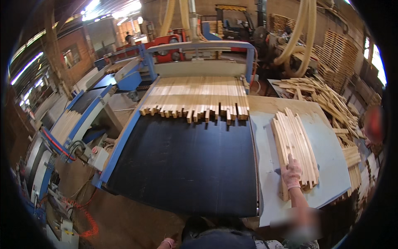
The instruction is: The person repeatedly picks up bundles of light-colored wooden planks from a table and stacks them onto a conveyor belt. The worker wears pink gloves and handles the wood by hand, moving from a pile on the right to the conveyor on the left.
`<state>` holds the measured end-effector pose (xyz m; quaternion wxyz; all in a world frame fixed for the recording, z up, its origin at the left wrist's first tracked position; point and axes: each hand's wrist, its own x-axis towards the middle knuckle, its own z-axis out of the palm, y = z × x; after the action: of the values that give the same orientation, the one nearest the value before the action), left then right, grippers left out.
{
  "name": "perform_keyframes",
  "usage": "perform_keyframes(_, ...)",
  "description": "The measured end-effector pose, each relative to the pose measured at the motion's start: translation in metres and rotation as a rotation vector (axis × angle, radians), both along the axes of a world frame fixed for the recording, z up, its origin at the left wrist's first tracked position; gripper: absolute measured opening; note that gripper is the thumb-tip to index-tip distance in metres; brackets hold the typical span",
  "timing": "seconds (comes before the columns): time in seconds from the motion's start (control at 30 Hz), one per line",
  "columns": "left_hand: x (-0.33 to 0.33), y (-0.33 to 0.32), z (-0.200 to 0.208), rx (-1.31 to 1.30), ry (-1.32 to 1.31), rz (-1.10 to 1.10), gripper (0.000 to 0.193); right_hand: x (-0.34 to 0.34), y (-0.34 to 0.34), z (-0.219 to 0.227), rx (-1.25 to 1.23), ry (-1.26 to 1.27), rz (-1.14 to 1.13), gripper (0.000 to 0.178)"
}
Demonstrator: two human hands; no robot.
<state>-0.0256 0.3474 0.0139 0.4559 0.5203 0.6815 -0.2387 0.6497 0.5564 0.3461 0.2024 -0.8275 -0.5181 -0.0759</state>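
Our right hand (pixel 292 174), in a light work glove, rests flat on the near end of a stack of wooden slats (pixel 295 145). Grip released: fingers spread on top of the slats, pressing, not wrapped around any.

The stack lies on the grey surface (pixel 331 166) to the right of the machine, slats running lengthwise away from us, ends roughly even at the near edge, fanned a bit at the far end.

Our left hand (pixel 168 243) only just shows at the bottom edge, a bit of pink at the wrist. We can't tell its grip.

In front of us: a wide black conveyor belt (pixel 182 166) in a blue frame (pixel 124 137). A row of wooden slats (pixel 199 99) lies side by side at the far end of the belt, near ends uneven, coming out from under the blue gantry (pixel 199 45).

Beyond the grey surface, on the right, a loose pile of wood offcuts (pixel 327 99). Pallets (pixel 340 54) stacked further back. Large beige hoses (pixel 304 33) hang from above.
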Motion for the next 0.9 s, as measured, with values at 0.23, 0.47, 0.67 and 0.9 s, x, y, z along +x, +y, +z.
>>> perform_keyframes(0.23, 0.028, -0.008, 0.018, -0.010, -0.004, 0.147, 0.069, 0.003, 0.001, -0.004, 0.061, -0.038, 0.018, 0.061)
perform_keyframes(0.47, 0.043, 0.030, 0.029, 0.008, -0.001, 0.090, 0.066, 0.000, 0.003, 0.006, -0.015, -0.025, 0.008, 0.061)
perform_keyframes(0.67, 0.037, 0.038, 0.026, 0.010, 0.007, 0.041, 0.064, 0.001, 0.003, 0.005, -0.045, 0.011, 0.016, 0.065)
perform_keyframes(0.9, 0.033, 0.037, 0.010, 0.015, -0.002, 0.044, 0.061, 0.000, 0.002, 0.003, -0.012, -0.008, 0.012, 0.063)
